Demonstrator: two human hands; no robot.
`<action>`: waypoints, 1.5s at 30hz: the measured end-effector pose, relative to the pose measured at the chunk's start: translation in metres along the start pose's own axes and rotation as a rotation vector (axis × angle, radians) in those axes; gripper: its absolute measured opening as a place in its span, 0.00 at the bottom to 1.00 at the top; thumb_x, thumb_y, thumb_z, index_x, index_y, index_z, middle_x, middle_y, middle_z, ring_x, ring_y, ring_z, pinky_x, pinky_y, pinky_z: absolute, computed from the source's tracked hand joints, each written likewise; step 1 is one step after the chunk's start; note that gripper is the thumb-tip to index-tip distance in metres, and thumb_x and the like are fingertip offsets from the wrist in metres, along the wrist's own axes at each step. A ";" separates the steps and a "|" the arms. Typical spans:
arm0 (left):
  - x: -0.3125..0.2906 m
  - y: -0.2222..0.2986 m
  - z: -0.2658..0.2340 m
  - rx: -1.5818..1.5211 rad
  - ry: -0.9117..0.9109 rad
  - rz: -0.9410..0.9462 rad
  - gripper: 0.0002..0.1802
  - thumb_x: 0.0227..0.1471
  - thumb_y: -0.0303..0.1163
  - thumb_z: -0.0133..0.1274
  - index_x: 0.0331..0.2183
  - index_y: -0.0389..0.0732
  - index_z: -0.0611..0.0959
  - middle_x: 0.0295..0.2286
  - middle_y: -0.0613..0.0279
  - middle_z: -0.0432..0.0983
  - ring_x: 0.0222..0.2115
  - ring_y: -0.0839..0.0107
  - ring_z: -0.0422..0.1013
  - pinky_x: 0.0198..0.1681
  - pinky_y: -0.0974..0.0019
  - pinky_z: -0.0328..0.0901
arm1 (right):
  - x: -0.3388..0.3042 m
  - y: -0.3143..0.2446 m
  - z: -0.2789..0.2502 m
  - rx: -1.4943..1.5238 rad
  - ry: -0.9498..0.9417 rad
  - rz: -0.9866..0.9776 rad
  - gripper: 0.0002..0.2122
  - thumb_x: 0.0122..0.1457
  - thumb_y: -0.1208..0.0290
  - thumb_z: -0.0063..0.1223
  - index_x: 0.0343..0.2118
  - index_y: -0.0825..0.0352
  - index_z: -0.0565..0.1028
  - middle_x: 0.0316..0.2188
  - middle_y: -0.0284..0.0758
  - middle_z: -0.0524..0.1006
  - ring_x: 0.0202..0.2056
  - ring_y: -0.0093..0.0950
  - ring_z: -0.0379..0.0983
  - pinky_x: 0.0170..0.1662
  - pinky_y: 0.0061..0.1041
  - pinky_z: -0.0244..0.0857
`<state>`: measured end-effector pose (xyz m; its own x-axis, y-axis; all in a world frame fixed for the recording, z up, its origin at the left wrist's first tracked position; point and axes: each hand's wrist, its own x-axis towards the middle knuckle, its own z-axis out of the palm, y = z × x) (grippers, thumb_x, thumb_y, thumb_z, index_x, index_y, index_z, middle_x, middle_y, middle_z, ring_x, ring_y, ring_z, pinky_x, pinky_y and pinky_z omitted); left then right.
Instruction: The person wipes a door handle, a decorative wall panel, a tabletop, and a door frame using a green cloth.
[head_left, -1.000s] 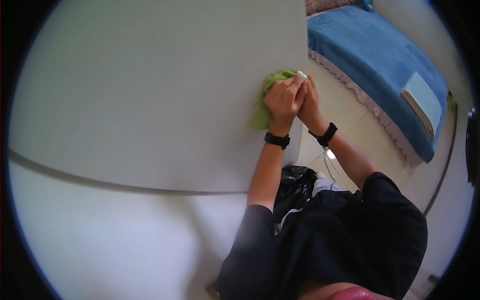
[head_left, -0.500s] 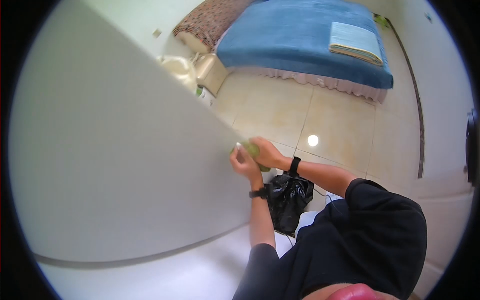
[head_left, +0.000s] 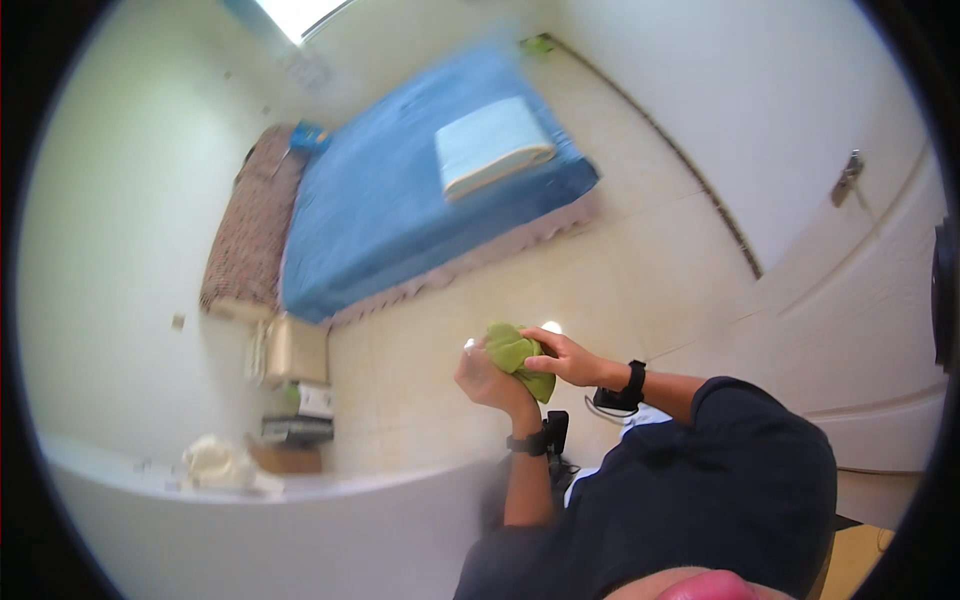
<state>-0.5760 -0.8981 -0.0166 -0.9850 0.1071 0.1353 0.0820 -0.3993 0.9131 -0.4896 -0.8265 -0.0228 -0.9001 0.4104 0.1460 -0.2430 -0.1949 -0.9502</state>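
Observation:
A crumpled green cloth [head_left: 511, 349] is bunched between my two hands in front of my body. My right hand [head_left: 572, 360] grips it from the right, fingers over its top and thumb against its near side. Curled closed at the cloth's left side is my left hand [head_left: 492, 382], with a small white thing [head_left: 469, 345] at its fingertips. What that white thing is, I cannot make out. The cloth's lower end hangs behind my left wrist. Both wrists wear black straps.
A bed with a blue cover [head_left: 400, 190] stands ahead, a folded light-blue blanket [head_left: 495, 148] on it. Left of it are a patterned headboard [head_left: 250, 220] and a beige nightstand [head_left: 298, 347]. A white panel [head_left: 300, 530] curves along the lower left. A white door [head_left: 870, 310] is at right.
My view has swung away from the large white panel toward the room. Both hands have moved away from the panel, with the green cloth still held. The black plastic bag has dropped mostly out of sight.

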 end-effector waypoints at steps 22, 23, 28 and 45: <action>-0.351 -0.128 0.408 -0.416 -1.397 -0.304 0.09 0.51 0.18 0.51 0.37 0.33 0.73 0.32 0.58 0.73 0.35 0.70 0.74 0.41 0.65 0.69 | -0.269 -0.161 -0.348 -0.145 1.565 -0.543 0.28 0.47 0.83 0.53 0.55 0.67 0.61 0.46 0.32 0.69 0.48 0.23 0.65 0.52 0.23 0.60; -0.361 -0.129 0.423 -0.421 -1.425 -0.320 0.09 0.51 0.18 0.51 0.37 0.33 0.73 0.32 0.58 0.73 0.35 0.70 0.74 0.41 0.65 0.69 | -0.276 -0.168 -0.360 -0.288 1.625 -0.542 0.27 0.47 0.83 0.53 0.54 0.67 0.62 0.45 0.32 0.70 0.47 0.22 0.66 0.51 0.22 0.61; -0.422 -0.124 0.515 -0.484 -1.401 0.118 0.07 0.49 0.21 0.55 0.34 0.34 0.78 0.29 0.60 0.74 0.29 0.71 0.70 0.40 0.64 0.66 | -0.310 -0.224 -0.433 -0.815 1.882 -0.531 0.24 0.45 0.82 0.55 0.49 0.67 0.67 0.40 0.33 0.70 0.42 0.24 0.68 0.46 0.22 0.62; -0.590 -0.073 0.646 -0.768 -1.690 -0.374 0.11 0.52 0.27 0.53 0.38 0.35 0.73 0.34 0.61 0.69 0.31 0.75 0.68 0.34 0.72 0.64 | -0.384 -0.325 -0.557 -2.068 2.080 -0.183 0.29 0.36 0.73 0.67 0.47 0.61 0.70 0.40 0.38 0.67 0.40 0.40 0.68 0.39 0.33 0.66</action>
<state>0.0971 -0.3438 0.0856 0.2674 0.7403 0.6168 -0.6172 -0.3601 0.6996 0.1366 -0.4243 0.0768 0.2623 0.2451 0.9333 0.9560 -0.1978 -0.2167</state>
